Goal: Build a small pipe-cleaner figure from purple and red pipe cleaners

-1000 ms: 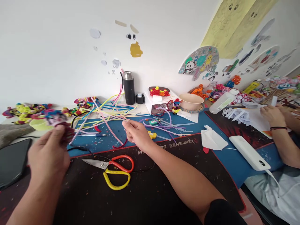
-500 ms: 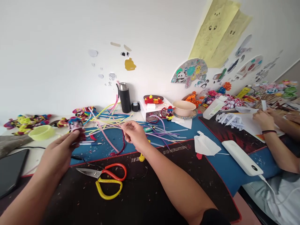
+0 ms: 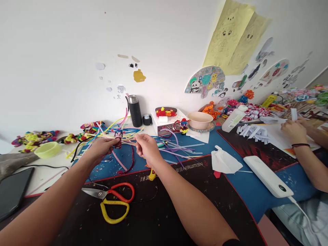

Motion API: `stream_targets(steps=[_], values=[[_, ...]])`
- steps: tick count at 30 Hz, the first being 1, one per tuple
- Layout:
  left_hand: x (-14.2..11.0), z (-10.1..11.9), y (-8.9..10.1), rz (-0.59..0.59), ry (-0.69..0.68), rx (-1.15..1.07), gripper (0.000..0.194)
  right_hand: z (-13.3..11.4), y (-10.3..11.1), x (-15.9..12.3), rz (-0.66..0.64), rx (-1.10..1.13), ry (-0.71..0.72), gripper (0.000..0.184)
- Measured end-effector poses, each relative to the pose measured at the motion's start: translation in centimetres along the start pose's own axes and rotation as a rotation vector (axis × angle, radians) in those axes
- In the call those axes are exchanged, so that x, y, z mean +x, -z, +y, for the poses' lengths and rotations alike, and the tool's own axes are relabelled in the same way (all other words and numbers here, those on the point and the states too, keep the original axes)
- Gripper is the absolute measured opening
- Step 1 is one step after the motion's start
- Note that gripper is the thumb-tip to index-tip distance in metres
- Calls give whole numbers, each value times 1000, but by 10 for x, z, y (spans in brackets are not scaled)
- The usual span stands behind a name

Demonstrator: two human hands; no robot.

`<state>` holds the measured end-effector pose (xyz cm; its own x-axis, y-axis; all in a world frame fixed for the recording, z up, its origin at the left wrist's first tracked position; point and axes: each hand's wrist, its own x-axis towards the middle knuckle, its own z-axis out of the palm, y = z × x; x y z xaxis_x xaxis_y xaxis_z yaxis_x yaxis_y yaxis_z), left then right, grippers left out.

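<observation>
My left hand (image 3: 104, 147) is closed on a small pipe-cleaner doll (image 3: 118, 134) with a pale face, blue on its head and a dark red body. Just to the right, my right hand (image 3: 148, 147) is pinched, its thumb and finger at the top of a dark red pipe cleaner (image 3: 133, 158) that hangs and curls down to the mat. The exact grip point is too small to see clearly. Loose pink, yellow and blue pipe cleaners (image 3: 119, 160) lie behind and under both hands. Scissors (image 3: 97, 193) with red and yellow handles lie spread on the black mat below.
A black flask (image 3: 135, 111) stands at the wall, near a white box (image 3: 156, 124) and a beige bowl (image 3: 200, 120). To the right are crumpled tissue (image 3: 225, 160), a white power bank (image 3: 268, 176) and a co-worker's hands (image 3: 294, 131). A phone (image 3: 15, 191) lies left.
My left hand has moved right and away from me with the doll, close to my right hand. My right hand has stayed nearly in place. The view has shifted slightly.
</observation>
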<state>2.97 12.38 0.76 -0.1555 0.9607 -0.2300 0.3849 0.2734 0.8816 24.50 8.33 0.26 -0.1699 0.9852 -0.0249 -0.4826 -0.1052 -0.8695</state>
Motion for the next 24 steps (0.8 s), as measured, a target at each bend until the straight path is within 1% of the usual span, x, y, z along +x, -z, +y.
stream_targets(steps=[3,7,9,14,18,24], values=[[13,-7,-3,-59,65,46,37,-1,-2,-2,-21,-8,0,45],[23,-16,-5,-95,100,101,44,-4,-7,-7,-39,-29,-26,45],[26,-21,-6,-84,93,138,42,-4,-8,-8,-45,-36,-33,45],[34,-28,-7,-15,6,265,48,-2,-10,-8,-66,-61,-19,43],[36,-27,-7,8,-69,386,52,1,-10,-8,-83,-87,-31,43],[37,-23,-4,79,-154,610,45,5,-9,-7,-97,-102,-24,41]])
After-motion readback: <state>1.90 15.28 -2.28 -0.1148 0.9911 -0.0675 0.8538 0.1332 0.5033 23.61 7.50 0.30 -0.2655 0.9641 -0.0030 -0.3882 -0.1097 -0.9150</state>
